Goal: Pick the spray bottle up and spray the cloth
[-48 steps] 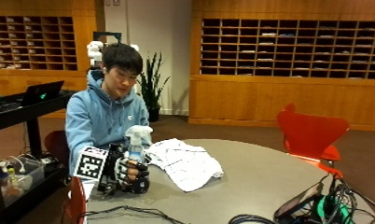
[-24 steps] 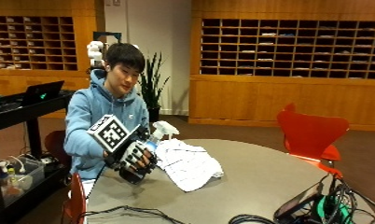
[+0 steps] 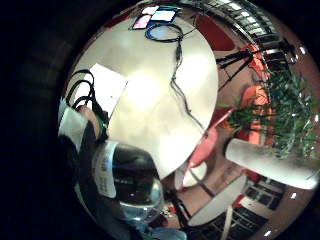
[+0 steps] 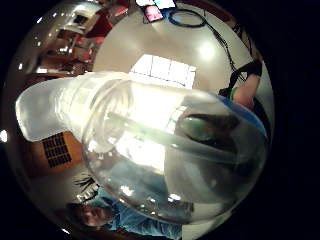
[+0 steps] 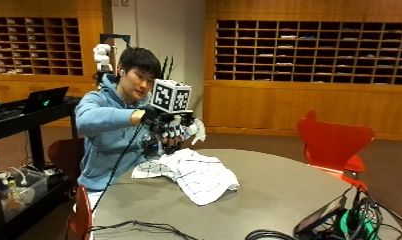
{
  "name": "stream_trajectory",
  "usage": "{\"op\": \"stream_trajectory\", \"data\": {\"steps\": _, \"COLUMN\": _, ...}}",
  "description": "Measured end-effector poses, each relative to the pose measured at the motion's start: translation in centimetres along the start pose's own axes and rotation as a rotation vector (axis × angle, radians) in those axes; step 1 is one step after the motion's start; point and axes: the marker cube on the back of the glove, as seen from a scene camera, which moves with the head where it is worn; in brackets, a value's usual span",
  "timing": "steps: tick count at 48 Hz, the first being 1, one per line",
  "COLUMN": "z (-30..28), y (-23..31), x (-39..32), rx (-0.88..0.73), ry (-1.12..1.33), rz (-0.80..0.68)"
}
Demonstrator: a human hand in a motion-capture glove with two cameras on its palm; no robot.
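In the outside view my gloved right hand (image 5: 166,129) grips the clear spray bottle (image 5: 197,131) and holds it tilted in the air above the near end of the cloth (image 5: 191,172). The bottle's white spray head points out over the cloth. The cloth is white with a thin grid and lies crumpled on the round grey table (image 5: 274,195). In the thumb side palm view the spray bottle (image 4: 170,155) fills most of the picture, with the cloth (image 4: 162,70) on the table beyond it. The little finger side palm view shows the bottle's base (image 3: 130,185) and the cloth (image 3: 107,87).
A red chair (image 5: 334,145) stands at the table's far right. Cables and devices (image 5: 327,222) crowd the front right edge, and a black cable (image 5: 134,227) lies at the front left. A cart with a laptop (image 5: 38,100) stands to the left.
My hand has lifted the bottle off the table, tipped it from upright and carried it higher, over the cloth's near end.
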Motion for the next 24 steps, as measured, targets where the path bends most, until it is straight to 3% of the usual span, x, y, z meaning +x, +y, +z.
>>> {"op": "stream_trajectory", "data": {"steps": 11, "z": -0.7, "y": -0.7, "x": -4.1, "rx": -0.166, "ry": 0.326, "rz": -0.006}}
{"op": "stream_trajectory", "data": {"steps": 24, "z": 1.3, "y": -2.1, "x": -6.6, "rx": -0.255, "ry": 0.426, "rz": -0.008}}
